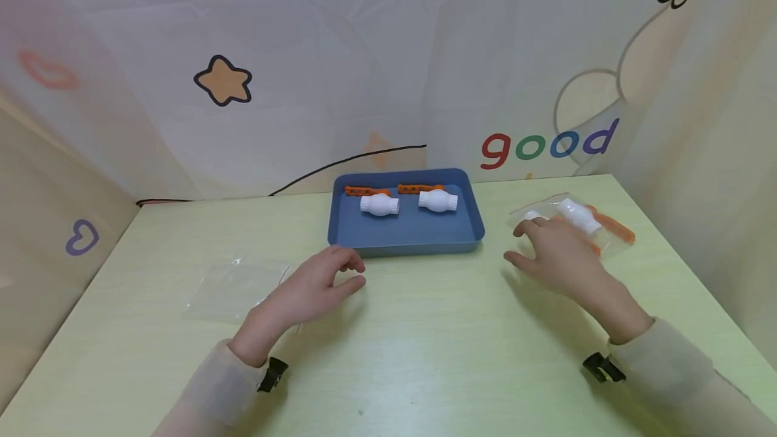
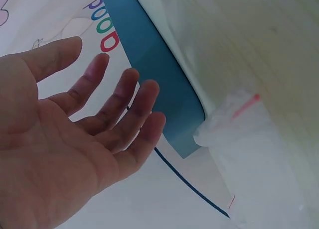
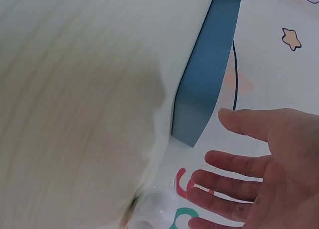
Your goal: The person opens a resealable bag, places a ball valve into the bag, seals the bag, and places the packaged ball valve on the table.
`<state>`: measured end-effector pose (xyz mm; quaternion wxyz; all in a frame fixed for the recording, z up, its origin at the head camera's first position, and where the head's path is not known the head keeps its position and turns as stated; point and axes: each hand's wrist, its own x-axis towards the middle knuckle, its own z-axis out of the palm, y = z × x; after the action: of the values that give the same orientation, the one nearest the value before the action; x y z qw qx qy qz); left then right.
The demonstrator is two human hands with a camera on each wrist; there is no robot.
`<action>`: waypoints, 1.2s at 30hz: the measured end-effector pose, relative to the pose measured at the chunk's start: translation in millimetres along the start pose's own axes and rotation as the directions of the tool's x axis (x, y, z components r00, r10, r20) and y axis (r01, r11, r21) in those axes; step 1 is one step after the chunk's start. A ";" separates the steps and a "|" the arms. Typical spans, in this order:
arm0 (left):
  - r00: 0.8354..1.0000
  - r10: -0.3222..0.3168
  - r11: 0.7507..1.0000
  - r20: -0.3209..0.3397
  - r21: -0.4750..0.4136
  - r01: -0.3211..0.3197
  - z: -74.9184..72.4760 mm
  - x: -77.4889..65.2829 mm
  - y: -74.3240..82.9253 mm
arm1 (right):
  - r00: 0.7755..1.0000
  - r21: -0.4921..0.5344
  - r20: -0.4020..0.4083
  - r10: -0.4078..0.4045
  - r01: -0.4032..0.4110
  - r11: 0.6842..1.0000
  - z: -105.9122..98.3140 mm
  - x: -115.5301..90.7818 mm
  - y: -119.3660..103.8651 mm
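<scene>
My left hand [image 1: 312, 286] hovers over the table just in front of the blue tray's left corner, fingers loosely bent and holding nothing. In the left wrist view its palm and spread fingers [image 2: 144, 97] show bare. My right hand [image 1: 561, 258] is by the clear bag [image 1: 616, 243] at the right, overlapping it in the head view, with relaxed fingers and nothing between them. That bag has white plastic fittings [image 1: 579, 216] and orange handles [image 1: 613, 226] in or against it. Inside the blue tray [image 1: 407, 249] lie two white fittings [image 1: 438, 201] and two orange handles [image 1: 367, 191].
A flat, clear plastic bag [image 1: 233, 288] lies on the table left of my left hand, partly behind the wrist. A printed curtain [image 1: 364, 52] hangs behind the pale wooden table [image 1: 413, 349] and down both sides. Dark straps [image 1: 273, 375] sit at the cuffs.
</scene>
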<state>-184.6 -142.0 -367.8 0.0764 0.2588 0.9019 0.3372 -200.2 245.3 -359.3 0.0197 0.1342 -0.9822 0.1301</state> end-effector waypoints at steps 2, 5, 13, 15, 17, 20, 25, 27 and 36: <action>1.000 0.002 0.998 -0.015 0.070 -0.001 0.8 0.4 -0.8 | 1.000 0.015 0.011 -0.013 0.013 1.000 1.5 -1.5 -3.4; 0.999 0.002 0.989 -0.037 0.151 0.004 2.5 1.0 -2.1 | 0.999 0.048 0.029 -0.033 0.032 0.998 4.0 -3.4 -7.5; 0.998 0.017 0.948 -0.058 0.317 0.003 3.5 -0.5 -7.5 | 0.993 0.082 0.067 -0.102 0.096 0.992 8.0 -7.5 -15.4; 0.999 0.019 0.938 -0.051 0.348 0.000 2.5 -1.4 -8.1 | 0.991 0.091 0.068 -0.115 0.109 0.990 8.3 -8.2 -16.8; 0.999 0.022 0.929 -0.039 0.371 -0.006 1.4 -2.1 -8.3 | 0.989 0.099 0.070 -0.127 0.120 0.988 8.6 -8.5 -18.0; 1.000 0.019 0.923 -0.022 0.384 -0.009 -0.3 -2.9 -8.4 | 0.987 0.106 0.075 -0.142 0.133 0.985 9.0 -8.6 -19.4; 1.000 0.023 0.927 -0.001 0.374 -0.021 -3.6 -4.2 -10.9 | 0.983 0.104 0.085 -0.161 0.152 0.983 9.8 -9.3 -21.1; 1.000 0.028 0.932 0.008 0.362 -0.029 -5.5 -5.1 -13.1 | 0.982 0.099 0.085 -0.166 0.158 0.982 10.2 -9.9 -21.3; 1.000 0.019 0.941 0.011 0.338 -0.021 -17.9 -11.4 -20.6 | 0.980 0.087 0.079 -0.181 0.174 0.981 10.7 -11.0 -21.1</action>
<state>-189.0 -171.2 -368.0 0.0310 0.2785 0.9434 0.1773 -184.0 225.7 -365.1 -0.0166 0.2275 -0.9602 0.1612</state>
